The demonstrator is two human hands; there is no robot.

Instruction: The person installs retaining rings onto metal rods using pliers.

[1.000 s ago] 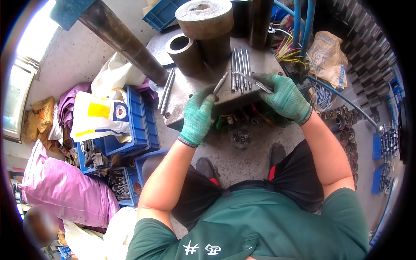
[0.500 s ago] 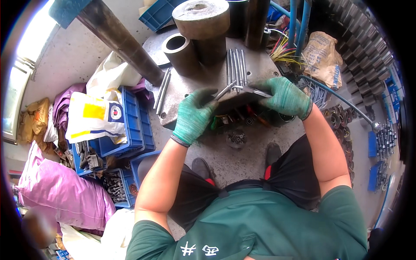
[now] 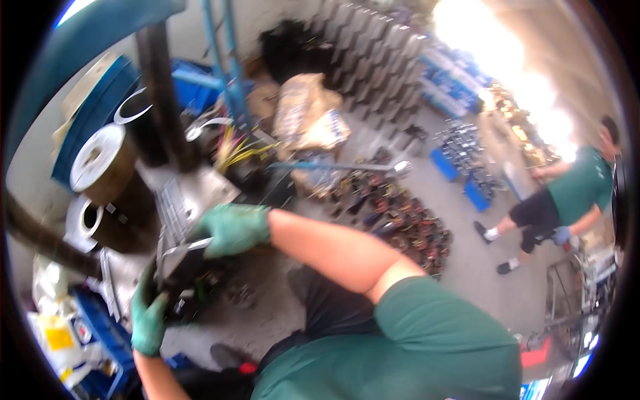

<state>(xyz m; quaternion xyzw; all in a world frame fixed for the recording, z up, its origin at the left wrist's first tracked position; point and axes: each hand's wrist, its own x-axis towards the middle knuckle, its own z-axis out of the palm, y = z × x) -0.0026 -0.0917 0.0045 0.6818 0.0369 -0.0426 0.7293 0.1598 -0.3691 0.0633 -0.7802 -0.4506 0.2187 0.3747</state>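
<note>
Both my hands wear green gloves over the near edge of a metal press table (image 3: 213, 190). My left hand (image 3: 150, 313) is closed round a slim metal rod (image 3: 160, 257) that stands nearly upright in the view. Another metal rod (image 3: 187, 248), lying slantwise, is gripped in my right hand (image 3: 235, 229); its far end comes close to the left hand's rod. Several similar rods (image 3: 173, 208) lie side by side on the table just beyond my hands. A few more rods (image 3: 109, 283) rest at the table's left edge. The picture is smeared by motion.
A thick steel cylinder (image 3: 110, 163) and dark steel posts rise from the table. Blue crates (image 3: 100, 327) stand at the left. Many small dark parts (image 3: 400, 220) cover the floor at right, near a brown sack (image 3: 307, 113). Another person (image 3: 567, 193) stands at far right.
My view has swung to the right, so the table and my hands now sit further left in it. Another person has come into view. Both hands still hold their rods.
</note>
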